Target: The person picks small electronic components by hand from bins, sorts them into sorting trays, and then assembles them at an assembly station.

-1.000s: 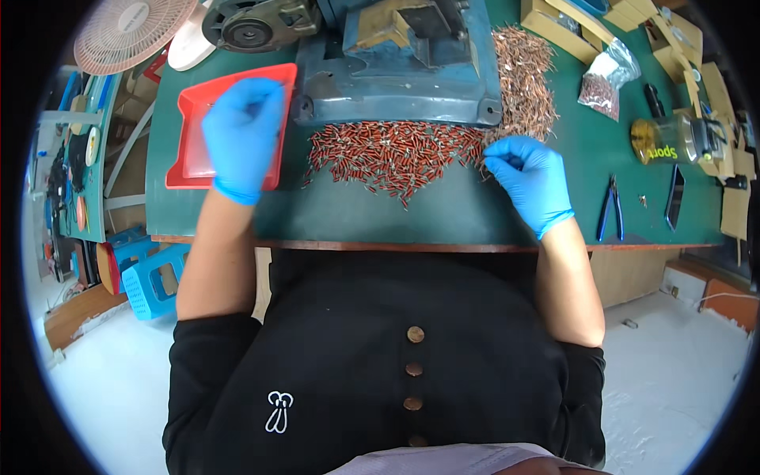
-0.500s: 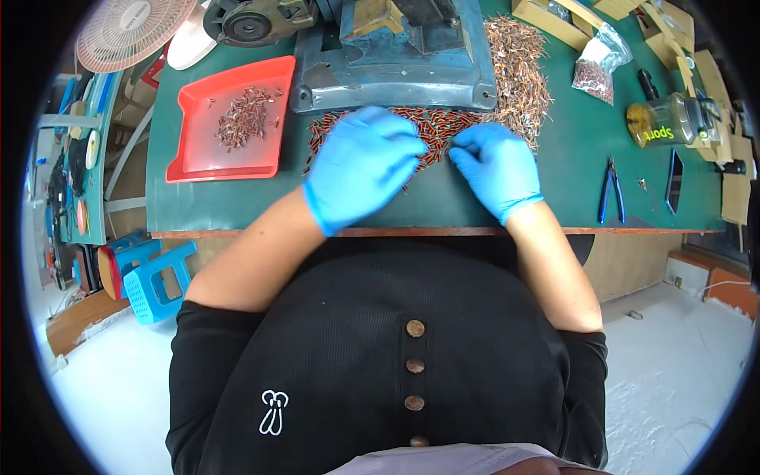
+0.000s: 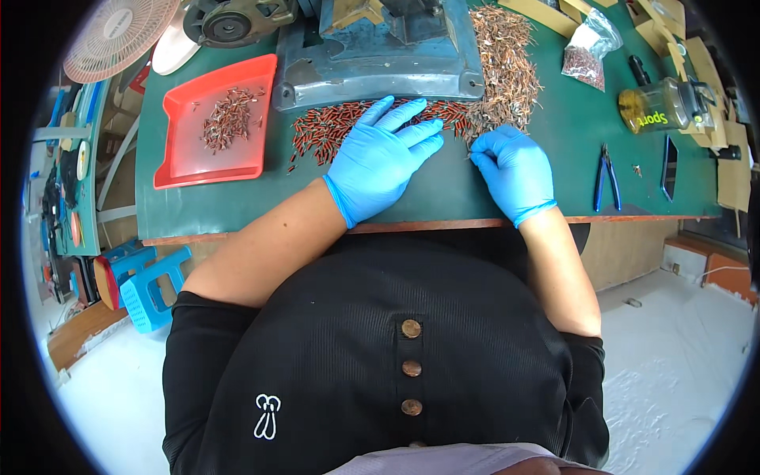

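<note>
At mid-frame on the green table (image 3: 443, 190), the left hand (image 3: 380, 162) lies spread flat over small reddish-brown metal terminals (image 3: 332, 127). The right hand (image 3: 511, 170) is curled, fingertips apparently pinching one. They look light, stiff and easily scattered, best nipped singly at their middles.

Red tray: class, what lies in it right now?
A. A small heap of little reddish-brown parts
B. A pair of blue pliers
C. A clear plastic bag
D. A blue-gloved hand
A: the red tray holds a small heap of reddish-brown parts, while the pliers and the bag lie on the green mat far to its right, and both gloved hands, left hand and right hand, rest on the mat outside it.
</note>
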